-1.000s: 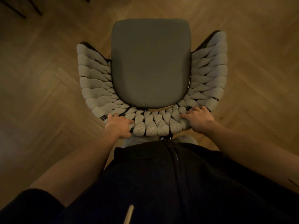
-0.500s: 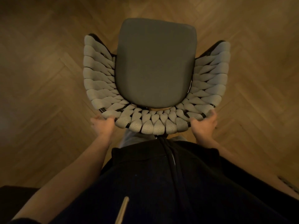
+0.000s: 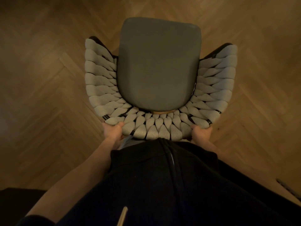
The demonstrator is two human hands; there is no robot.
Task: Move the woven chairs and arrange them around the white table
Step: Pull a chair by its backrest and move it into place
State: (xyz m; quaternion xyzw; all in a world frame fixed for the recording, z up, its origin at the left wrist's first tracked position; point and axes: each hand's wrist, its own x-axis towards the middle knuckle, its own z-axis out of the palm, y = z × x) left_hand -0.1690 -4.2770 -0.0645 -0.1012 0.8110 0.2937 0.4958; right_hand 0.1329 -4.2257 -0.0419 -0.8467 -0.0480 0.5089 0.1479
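A woven chair (image 3: 156,128) with a grey seat cushion (image 3: 158,66) and a curved back of pale woven straps stands right in front of me, seen from above. My left hand (image 3: 112,132) grips the back rim from underneath at its left end, thumb over the weave. At the rim's right end my right hand (image 3: 201,133) holds it the same way, fingers hidden beneath. The white table is not in view.
Herringbone wood floor (image 3: 40,95) spreads on every side of the chair. My dark clothing (image 3: 162,185) fills the lower frame. A dark object (image 3: 16,198) sits at the bottom left corner, and a small floor vent (image 3: 286,188) shows at the lower right.
Both hands shifted from resting on top of the woven back to gripping its rim from below at the outer ends. The chair has moved slightly across the floor.
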